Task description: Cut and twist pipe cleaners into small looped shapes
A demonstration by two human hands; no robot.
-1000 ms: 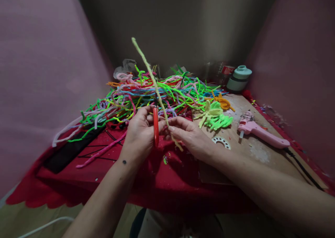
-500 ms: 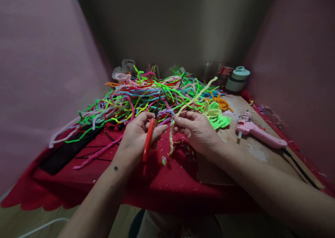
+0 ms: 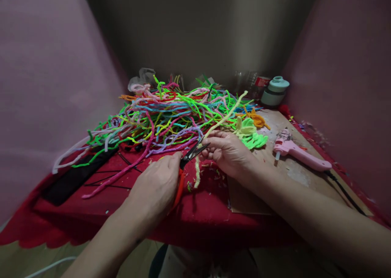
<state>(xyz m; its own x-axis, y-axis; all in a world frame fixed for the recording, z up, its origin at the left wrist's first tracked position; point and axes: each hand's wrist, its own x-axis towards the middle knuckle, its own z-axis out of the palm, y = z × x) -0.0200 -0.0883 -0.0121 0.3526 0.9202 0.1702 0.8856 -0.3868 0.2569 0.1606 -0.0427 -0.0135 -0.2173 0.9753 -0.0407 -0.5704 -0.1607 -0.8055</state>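
Note:
My left hand (image 3: 157, 184) is closed around the red handles of a pair of scissors (image 3: 188, 159). Their dark blades are parted and reach across a pale yellow pipe cleaner (image 3: 226, 117), close to my right fingertips. Pinched between the thumb and fingers of my right hand (image 3: 229, 151), the pipe cleaner slants up to the right, and its lower end hangs below the blades. Whether the blades touch it, I cannot tell. Behind both hands lies a heap of pipe cleaners (image 3: 171, 115) in many colours.
On the right, a pink glue gun (image 3: 301, 153) lies on a brown board (image 3: 253, 198). Green and yellow looped petals (image 3: 252, 135) and an orange looped piece (image 3: 259, 120) sit nearby. A teal-lidded jar (image 3: 276, 91) stands behind. Red cloth (image 3: 119, 204) covers the table.
My left hand has turned over and now grips the scissors by the handles, blades parted and swung right across the pipe cleaner. My right hand keeps its pinch.

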